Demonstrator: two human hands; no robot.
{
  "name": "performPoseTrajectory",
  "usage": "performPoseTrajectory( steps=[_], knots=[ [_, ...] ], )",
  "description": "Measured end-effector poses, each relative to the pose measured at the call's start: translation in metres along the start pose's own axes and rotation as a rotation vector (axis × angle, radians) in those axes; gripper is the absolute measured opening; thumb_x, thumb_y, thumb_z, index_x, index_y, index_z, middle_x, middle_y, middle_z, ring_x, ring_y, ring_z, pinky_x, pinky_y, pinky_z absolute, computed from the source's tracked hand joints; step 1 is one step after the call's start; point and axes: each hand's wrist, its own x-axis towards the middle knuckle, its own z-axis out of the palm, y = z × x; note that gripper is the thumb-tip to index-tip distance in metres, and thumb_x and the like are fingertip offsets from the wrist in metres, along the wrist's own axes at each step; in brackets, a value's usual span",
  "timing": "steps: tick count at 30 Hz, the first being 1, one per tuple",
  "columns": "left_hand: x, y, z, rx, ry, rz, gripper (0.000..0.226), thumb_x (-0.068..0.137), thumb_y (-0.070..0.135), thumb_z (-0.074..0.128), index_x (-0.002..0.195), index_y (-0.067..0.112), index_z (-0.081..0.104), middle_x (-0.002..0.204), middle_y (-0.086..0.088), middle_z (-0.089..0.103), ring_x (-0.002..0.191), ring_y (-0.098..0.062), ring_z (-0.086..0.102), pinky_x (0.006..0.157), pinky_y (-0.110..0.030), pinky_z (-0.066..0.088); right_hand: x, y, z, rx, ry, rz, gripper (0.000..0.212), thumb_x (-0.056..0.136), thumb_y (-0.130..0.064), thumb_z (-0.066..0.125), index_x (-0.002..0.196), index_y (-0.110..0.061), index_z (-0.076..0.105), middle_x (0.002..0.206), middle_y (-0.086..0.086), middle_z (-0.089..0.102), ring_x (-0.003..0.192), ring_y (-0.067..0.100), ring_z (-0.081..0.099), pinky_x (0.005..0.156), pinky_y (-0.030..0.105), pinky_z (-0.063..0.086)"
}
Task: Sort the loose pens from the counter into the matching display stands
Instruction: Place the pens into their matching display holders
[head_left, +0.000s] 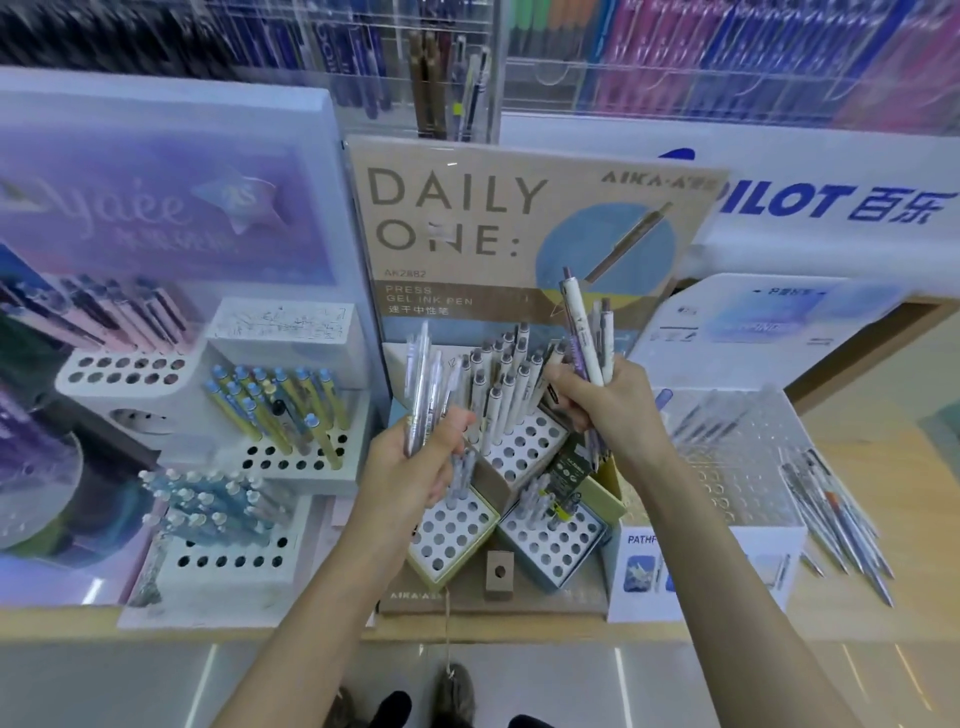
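Left hand (415, 457) is curled round a bunch of pale translucent plastic pens (423, 384), and right hand (608, 410) clutches a bunch of white and lilac plastic pens (589, 332), both over the tan cardboard DAILY ONE display stand (519, 218); slim grey loose pens (841, 519) lie at 4 o'clock. Risk: with neither hand free, singling one pen out may spill others onto the standing white pens (498, 384). Both bunches stand near upright, clicker ends toward 12 o'clock, the right leaning to 11.

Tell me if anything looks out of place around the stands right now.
Yes. A bunch of loose pens lies flat on the counter, right of the clear stand, not in any holes. A dark green card sits wedged askew between the Daily One stand's boxes.
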Motion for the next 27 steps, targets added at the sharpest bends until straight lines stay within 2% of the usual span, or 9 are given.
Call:
performPoseTrajectory(
  steps=[5,6,8,10,13,15,20,24,27],
  knots=[
    [-0.001,0.007,-0.002,-0.004,0.014,0.024,0.041,0.068,0.050,0.066,0.086,0.014,0.068,0.046,0.004,0.034,0.039,-0.007,0.029,0.039,-0.016,0.028,-0.033,-0.013,0.001,0.209,-0.027,-0.082,0.019,0.092,-0.039,0.060,0.075,-0.031,0.059,0.055,-0.006,0.044,0.045,0.011,0.035,0.043,0.024,0.033],
    [-0.001,0.009,-0.001,-0.006,0.008,0.028,0.042,0.068,0.050,0.066,0.087,0.013,0.068,0.046,0.003,0.034,0.039,-0.007,0.029,0.039,-0.017,0.027,-0.040,-0.015,0.003,0.279,-0.044,-0.061,0.020,0.089,-0.049,0.058,0.083,-0.029,0.059,0.056,-0.006,0.042,0.046,0.011,0.034,0.043,0.023,0.032],
    [-0.002,0.012,0.002,0.005,-0.001,0.031,0.038,0.068,0.049,0.067,0.086,0.015,0.067,0.046,0.003,0.034,0.040,-0.008,0.029,0.040,-0.018,0.027,-0.052,-0.019,0.008,0.360,-0.070,-0.005,0.048,0.079,-0.058,0.058,0.096,-0.013,0.053,0.058,-0.005,0.038,0.047,0.011,0.032,0.044,0.022,0.031],
    [-0.005,0.017,0.006,0.014,-0.002,0.041,0.035,0.067,0.047,0.069,0.087,0.018,0.068,0.044,0.009,0.038,0.039,-0.005,0.033,0.041,-0.016,0.030,-0.061,-0.023,0.011,0.292,-0.080,-0.002,0.050,0.082,-0.049,0.063,0.098,-0.005,0.049,0.058,-0.006,0.037,0.047,0.011,0.032,0.043,0.022,0.033],
    [-0.008,0.028,0.013,0.012,-0.019,0.110,0.038,0.065,0.044,0.069,0.090,0.015,0.067,0.041,0.016,0.049,0.038,0.003,0.046,0.043,-0.008,0.035,-0.072,-0.025,0.018,0.041,-0.098,-0.072,0.016,0.084,-0.024,0.072,0.087,-0.024,0.057,0.054,-0.011,0.042,0.045,0.007,0.038,0.043,0.020,0.038],
    [-0.008,0.035,0.016,-0.028,-0.029,0.133,0.038,0.065,0.045,0.069,0.085,0.014,0.064,0.041,0.017,0.051,0.038,0.004,0.047,0.042,-0.007,0.036,-0.079,-0.024,0.024,-0.045,-0.154,-0.086,0.025,0.082,-0.018,0.074,0.078,-0.037,0.057,0.052,-0.014,0.045,0.044,0.002,0.041,0.045,0.017,0.039],
    [-0.005,0.043,0.015,-0.218,-0.041,0.100,0.021,0.064,0.034,0.075,0.066,0.020,0.060,0.040,0.011,0.044,0.035,-0.001,0.037,0.037,-0.013,0.031,-0.090,-0.028,0.035,0.006,-0.363,-0.001,0.024,0.082,-0.016,0.075,0.082,-0.010,0.052,0.053,-0.011,0.041,0.045,0.005,0.038,0.043,0.017,0.034],
    [-0.001,0.043,0.008,-0.229,-0.032,0.096,0.029,0.058,0.037,0.079,0.061,0.018,0.057,0.040,0.007,0.033,0.035,-0.007,0.026,0.036,-0.017,0.025,-0.095,-0.023,0.036,0.257,-0.549,0.187,0.033,0.084,-0.042,0.065,0.088,-0.011,0.051,0.058,0.000,0.033,0.045,0.010,0.026,0.041,0.020,0.025],
    [0.003,0.046,0.000,-0.238,-0.018,0.114,0.032,0.058,0.040,0.080,0.063,0.017,0.057,0.040,0.007,0.032,0.035,-0.007,0.026,0.037,-0.018,0.026,-0.096,-0.017,0.032,0.342,-0.618,0.316,0.063,0.080,-0.068,0.052,0.101,-0.008,0.059,0.058,0.001,0.032,0.042,0.010,0.026,0.039,0.021,0.023]
  ],
)
